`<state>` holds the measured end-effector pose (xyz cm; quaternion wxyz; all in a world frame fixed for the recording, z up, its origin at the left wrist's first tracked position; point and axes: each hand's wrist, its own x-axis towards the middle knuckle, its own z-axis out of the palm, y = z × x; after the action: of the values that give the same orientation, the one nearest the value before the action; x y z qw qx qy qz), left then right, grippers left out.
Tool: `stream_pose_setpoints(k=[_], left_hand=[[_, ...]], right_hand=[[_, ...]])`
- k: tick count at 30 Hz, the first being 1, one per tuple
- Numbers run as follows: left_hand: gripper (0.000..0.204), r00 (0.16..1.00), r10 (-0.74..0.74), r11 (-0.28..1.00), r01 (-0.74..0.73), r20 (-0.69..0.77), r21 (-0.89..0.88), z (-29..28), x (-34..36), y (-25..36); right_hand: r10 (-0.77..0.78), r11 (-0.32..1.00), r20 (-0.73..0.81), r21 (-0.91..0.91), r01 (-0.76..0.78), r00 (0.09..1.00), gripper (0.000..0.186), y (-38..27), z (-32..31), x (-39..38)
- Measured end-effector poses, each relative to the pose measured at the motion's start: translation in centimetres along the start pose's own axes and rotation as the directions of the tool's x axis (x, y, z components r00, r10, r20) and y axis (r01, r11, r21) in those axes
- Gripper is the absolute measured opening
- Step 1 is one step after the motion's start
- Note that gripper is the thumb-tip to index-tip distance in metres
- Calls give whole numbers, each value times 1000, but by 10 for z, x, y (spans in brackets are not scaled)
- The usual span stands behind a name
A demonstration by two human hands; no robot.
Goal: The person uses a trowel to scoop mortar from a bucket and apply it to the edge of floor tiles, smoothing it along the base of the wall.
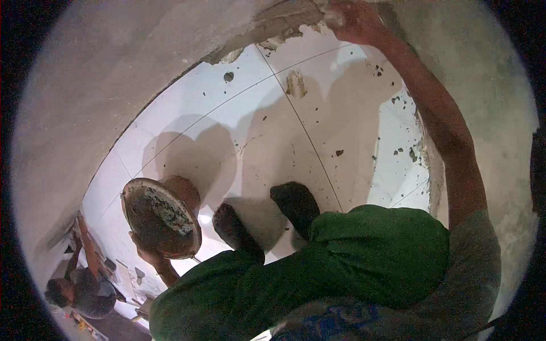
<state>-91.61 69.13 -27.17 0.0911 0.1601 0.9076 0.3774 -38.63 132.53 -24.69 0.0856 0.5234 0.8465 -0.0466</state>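
Observation:
My left hand point(149, 256) grips the near-left edge of a round, shallow bowl point(139, 213), which is tilted over the floor at the left. Wet grey mortar point(170, 213) clings inside it. Far ahead, my right arm stretches along the right side, and my right hand point(358, 23) is at the base of the wall, against a rough strip of grey mortar point(284, 20). The fingers there are blurred and partly out of the picture, so whether they hold anything is hidden.
White floor tiles point(216, 94) carry scattered mortar crumbs and a brown smear point(296, 84). Plastered grey walls point(114, 74) enclose them on the left, ahead and right. My dark-socked feet point(296, 202) are close to the bowl. Another person point(85, 290) is at the lower left.

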Motion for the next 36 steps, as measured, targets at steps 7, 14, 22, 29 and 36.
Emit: stream_pose_setpoints(k=[7, 14, 22, 29, 36], left_hand=[[59, 943, -299, 750, 326, 145, -576, 5, -9, 18], [58, 934, -336, 795, 350, 122, -496, 12, -16, 47], [38, 979, -188, 766, 198, 82, -611, 35, -24, 140], [39, 994, 93, 934, -66, 60, -352, 73, -55, 227], [40, 994, 102, 921, -81, 36, -381, 76, -65, 235]], right_hand=[[-586, 805, -85, -181, 566, 806, 23, -86, 34, 3], [-541, 824, -241, 41, 565, 806, 35, -114, 23, 5], [-663, 657, 19, 496, 568, 749, 33, -222, -65, -113], [-847, 509, -149, 47, 860, 510, 17, -299, -58, -144], [-926, 367, 239, 387, 846, 292, 21, -333, -14, -151]])
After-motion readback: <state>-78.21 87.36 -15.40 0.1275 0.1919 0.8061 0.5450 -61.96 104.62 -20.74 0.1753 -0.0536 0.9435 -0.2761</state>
